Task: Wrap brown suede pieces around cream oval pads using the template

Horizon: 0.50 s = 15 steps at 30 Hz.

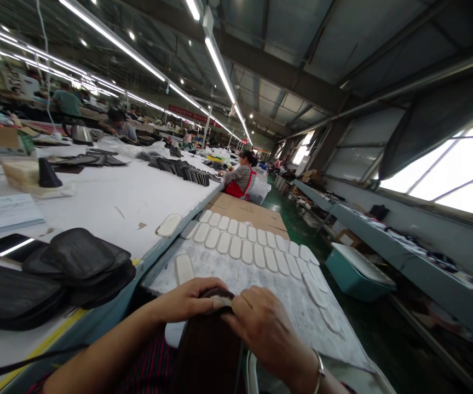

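Close in front of me, both hands grip the upper end of a dark brown, leather-like piece (207, 355). A pale, fuzzy-looking layer shows between its edges at the top. My left hand (187, 301) is closed on the left side of that end, thumb on the pale part. On the right side, the fingers of my right hand (261, 325) are curled tightly round the edge. The lower part of the piece runs down out of the picture. Just beyond my hands, rows of white rounded pads (235, 247) lie on a whitish board (236, 273).
Left, a white table (105, 205) carries stacked black rounded pieces (80, 254), a phone (10, 247) and a kettle (81, 134). A co-worker (241, 178) in a red apron is at its far edge. A teal bin (355, 279) stands right, beside a long bench (388, 241).
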{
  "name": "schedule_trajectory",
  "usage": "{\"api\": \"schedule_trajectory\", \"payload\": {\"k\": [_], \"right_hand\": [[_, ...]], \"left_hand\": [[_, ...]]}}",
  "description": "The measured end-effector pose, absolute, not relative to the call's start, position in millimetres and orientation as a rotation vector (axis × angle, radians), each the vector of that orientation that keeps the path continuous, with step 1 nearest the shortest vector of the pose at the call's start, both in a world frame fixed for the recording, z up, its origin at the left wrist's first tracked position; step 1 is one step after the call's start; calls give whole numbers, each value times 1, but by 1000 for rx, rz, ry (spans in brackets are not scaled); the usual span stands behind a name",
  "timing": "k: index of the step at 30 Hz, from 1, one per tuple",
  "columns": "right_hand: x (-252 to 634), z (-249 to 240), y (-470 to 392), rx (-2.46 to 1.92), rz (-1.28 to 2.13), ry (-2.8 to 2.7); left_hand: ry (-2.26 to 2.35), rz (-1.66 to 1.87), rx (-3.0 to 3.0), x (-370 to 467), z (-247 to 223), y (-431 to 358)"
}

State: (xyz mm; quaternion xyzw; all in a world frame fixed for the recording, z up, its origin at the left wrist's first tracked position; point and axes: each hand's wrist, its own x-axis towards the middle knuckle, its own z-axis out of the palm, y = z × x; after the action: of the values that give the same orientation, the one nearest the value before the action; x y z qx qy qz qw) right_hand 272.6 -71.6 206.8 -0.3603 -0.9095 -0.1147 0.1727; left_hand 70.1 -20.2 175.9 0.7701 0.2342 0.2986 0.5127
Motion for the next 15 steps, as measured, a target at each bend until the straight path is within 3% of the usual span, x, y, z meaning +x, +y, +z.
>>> {"api": "schedule_trajectory", "payload": {"k": [7, 15], "right_hand": [[262, 215, -88, -442, -724, -2803], [265, 210, -89, -316, -729, -2674]], "left_hand": [[570, 715, 1817, 73, 176, -24], [556, 748, 1846, 76, 175, -26]]}}
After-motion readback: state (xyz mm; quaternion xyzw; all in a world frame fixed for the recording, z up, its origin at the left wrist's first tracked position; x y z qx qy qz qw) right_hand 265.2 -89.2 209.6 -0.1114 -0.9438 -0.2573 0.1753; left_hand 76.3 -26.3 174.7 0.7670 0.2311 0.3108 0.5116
